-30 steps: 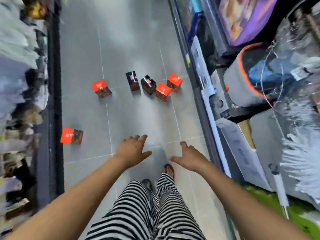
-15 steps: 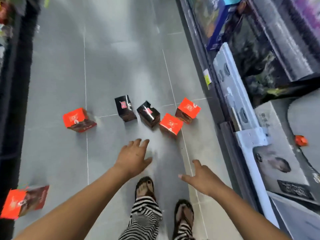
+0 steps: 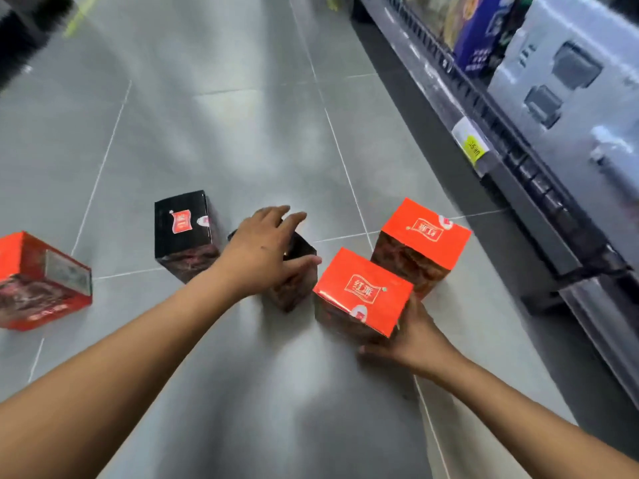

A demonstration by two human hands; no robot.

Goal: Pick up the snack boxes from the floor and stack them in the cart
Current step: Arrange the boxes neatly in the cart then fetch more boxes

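Right hand (image 3: 411, 337) is gripping red box (image 3: 363, 292) at its near corner; left hand (image 3: 262, 250) is resting spread on black box (image 3: 297, 281) beside it. Probably light, stiff cardboard: clamp opposite sides.

My left hand (image 3: 262, 250) has dropped from mid-air onto the black box (image 3: 297, 285), fingers spread. My right hand (image 3: 411, 337) has come in to clasp the near red box (image 3: 363, 292) at its corner. The floor (image 3: 224, 133) is much closer.
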